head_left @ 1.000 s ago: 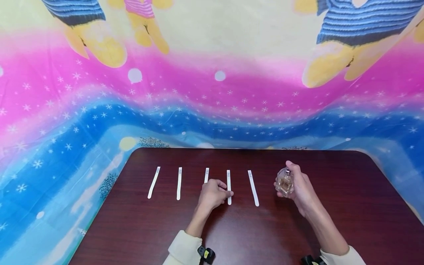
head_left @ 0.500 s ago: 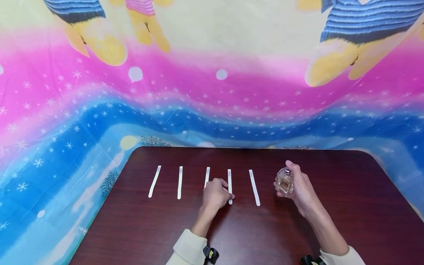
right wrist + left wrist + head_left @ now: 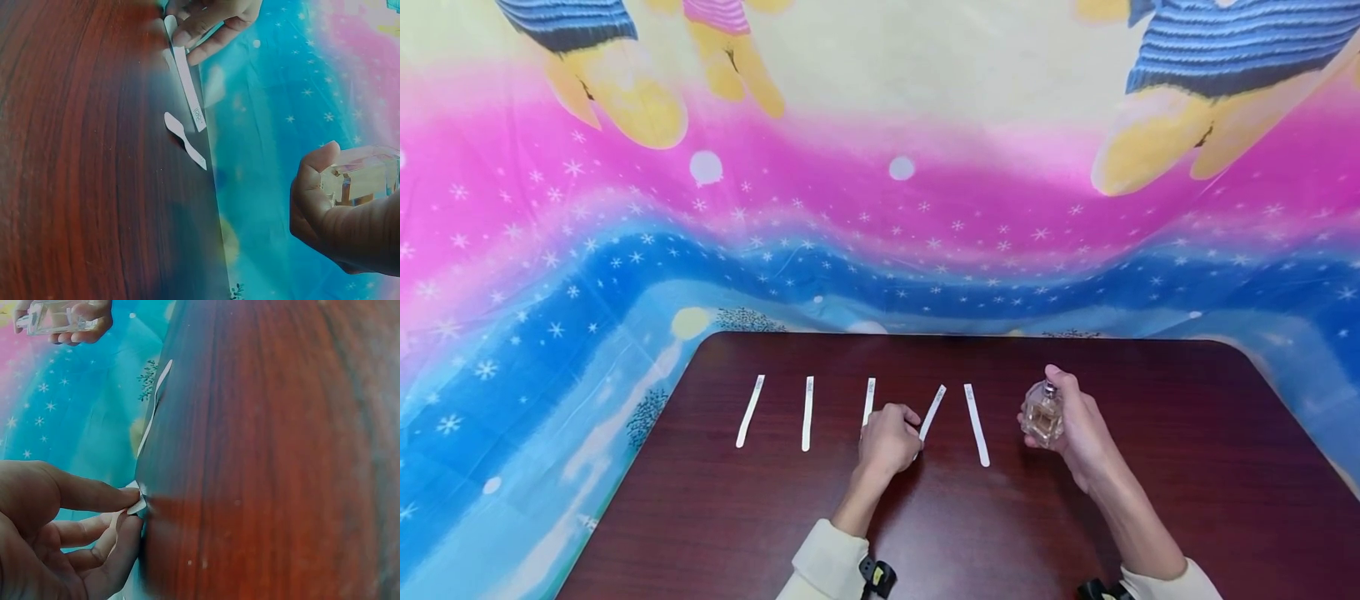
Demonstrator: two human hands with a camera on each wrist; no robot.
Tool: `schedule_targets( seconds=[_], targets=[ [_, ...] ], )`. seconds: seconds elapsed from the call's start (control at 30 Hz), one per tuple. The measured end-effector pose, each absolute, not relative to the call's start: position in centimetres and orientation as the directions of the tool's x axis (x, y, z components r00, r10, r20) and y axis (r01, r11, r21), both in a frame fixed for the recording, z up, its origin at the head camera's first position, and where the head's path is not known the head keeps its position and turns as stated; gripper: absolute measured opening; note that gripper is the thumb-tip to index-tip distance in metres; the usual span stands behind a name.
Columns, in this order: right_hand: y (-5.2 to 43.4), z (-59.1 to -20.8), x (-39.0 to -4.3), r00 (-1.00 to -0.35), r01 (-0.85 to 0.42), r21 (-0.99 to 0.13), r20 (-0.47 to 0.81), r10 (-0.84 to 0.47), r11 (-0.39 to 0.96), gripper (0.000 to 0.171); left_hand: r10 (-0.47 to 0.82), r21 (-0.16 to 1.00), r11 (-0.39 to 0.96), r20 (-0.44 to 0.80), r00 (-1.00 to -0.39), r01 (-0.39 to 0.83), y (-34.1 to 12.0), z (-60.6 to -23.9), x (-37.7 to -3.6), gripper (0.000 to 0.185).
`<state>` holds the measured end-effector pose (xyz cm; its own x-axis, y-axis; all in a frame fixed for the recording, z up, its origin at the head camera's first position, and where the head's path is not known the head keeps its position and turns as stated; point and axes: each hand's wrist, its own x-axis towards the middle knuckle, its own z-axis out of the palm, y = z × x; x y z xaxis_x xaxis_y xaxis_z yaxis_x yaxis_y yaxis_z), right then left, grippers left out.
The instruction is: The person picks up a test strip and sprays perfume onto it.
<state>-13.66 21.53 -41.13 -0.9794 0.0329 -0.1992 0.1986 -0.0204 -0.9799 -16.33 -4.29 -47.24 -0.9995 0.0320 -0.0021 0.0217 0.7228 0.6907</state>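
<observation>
While the head view is looking down on the dark wooden table (image 3: 715, 500), these notes are being taken.

Left hand: the left hand (image 3: 889, 437) is curling its fingers and pinching the near end of the fourth thin white paper scent strip (image 3: 932, 412) between thumb and forefinger; the left wrist view is showing that pinch clearly (image 3: 136, 503).

Change: a second ago this strip was lying flat and straight like its neighbours; now its far end is swinging toward the right of the frame and the strip is sitting at a slant, so it is coming off the table in the fingers' grip.

Meaning: judging by this, the pick-up is succeeding and the strip is becoming free to be brought toward the bottle.

Right hand: the right hand (image 3: 1075, 425) is wrapping its fingers around the small clear glass perfume bottle with pale amber liquid (image 3: 1045, 417), holding it upright above the table at centre right, forefinger resting on the spray top.

Other strips: the first strip (image 3: 749, 422), second strip (image 3: 807, 413) and third strip (image 3: 868, 398) are lying left of the left hand; the fifth strip (image 3: 977, 425) is lying between the two hands.

Backdrop: a pink and blue starred cloth (image 3: 550, 275) is hanging behind the table.
</observation>
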Motion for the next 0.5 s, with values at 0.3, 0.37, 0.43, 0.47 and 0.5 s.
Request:
schedule_targets(
  seconds=[0.3, 0.37, 0.43, 0.47, 0.5],
  targets=[
    [21.58, -41.36, -13.71, -0.979, 0.201, -0.979, -0.202, 0.037, -0.021, 0.057, 0.079, 0.849, 0.527, -0.102, -0.992, -0.045, -4.81, -47.26, -16.01, 0.02],
    [21.62, -41.39, -13.74, -0.978, 0.203, -0.979, -0.204, 0.037, -0.023, 0.057, 0.085, 0.892, 0.445, -0.132, -0.988, -0.081, -4.81, -47.19, -15.94, 0.02],
    [21.62, -41.45, -13.77, -0.978, 0.207, -0.978, -0.208, 0.037, -0.029, 0.057, 0.096, 0.924, 0.362, -0.165, -0.982, -0.12, -4.76, -47.12, -15.9, 0.021],
    [21.6, -41.49, -13.78, -0.977, 0.208, -0.978, -0.209, 0.037, -0.032, 0.057, 0.101, 0.937, 0.319, -0.182, -0.978, -0.141, -4.73, -47.13, -15.9, 0.021],
    [21.58, -41.53, -13.8, -0.977, 0.21, -0.977, -0.212, 0.037, -0.034, 0.057, 0.107, 0.946, 0.281, -0.196, -0.975, -0.16, -4.7, -47.14, -15.9, 0.022]
  ],
)
